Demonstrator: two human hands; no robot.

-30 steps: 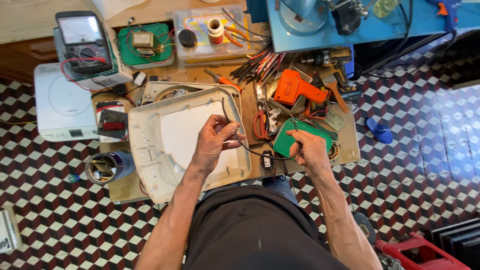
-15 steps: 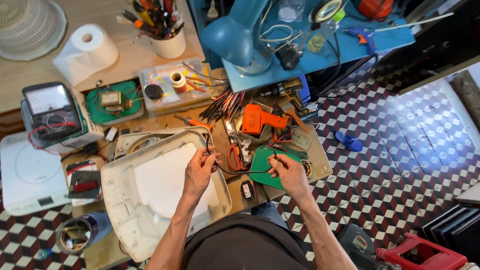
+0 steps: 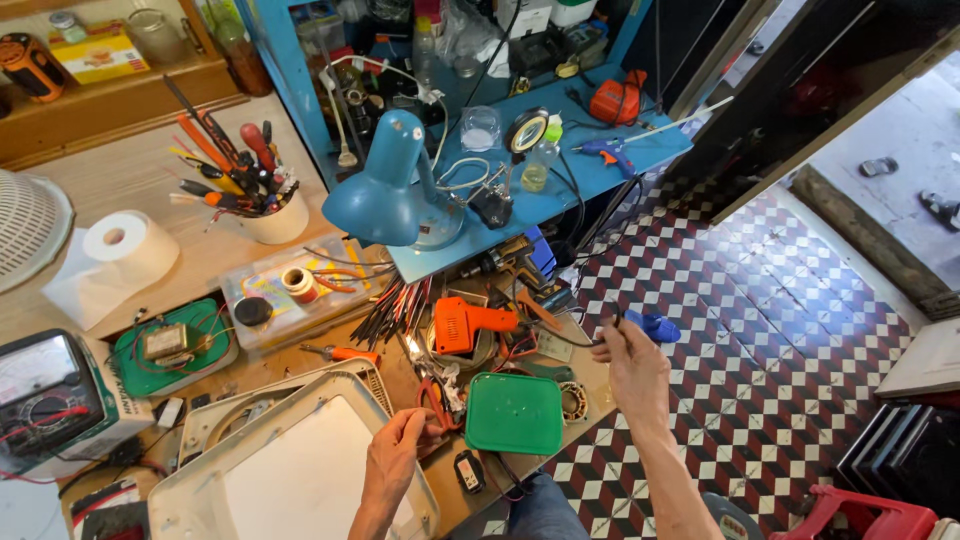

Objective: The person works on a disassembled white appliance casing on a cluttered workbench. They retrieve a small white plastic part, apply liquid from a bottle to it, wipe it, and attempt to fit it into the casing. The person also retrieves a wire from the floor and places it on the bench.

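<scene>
While our right hand (image 3: pixel 632 368) is lifting a thin black wire (image 3: pixel 560 338), pinched in its fingers, over the bench's right edge.
Our left hand (image 3: pixel 392 462) is closing on the white casing (image 3: pixel 290 470) at the near left, beside the green lid (image 3: pixel 514 412).

Wire in right hand (image 3: pixel 632 372): black, pinched between the fingertips.
Lid left of that grip (image 3: pixel 514 412): green, plain.
Soldering gun beyond the lid (image 3: pixel 468 323): orange.
Casing under left hand (image 3: pixel 395 460): off-white, white panel (image 3: pixel 290 470).
Floor below the raised hand (image 3: pixel 760 330): red, white and black checks.
Desk lamp (image 3: pixel 385 190): blue.
</scene>
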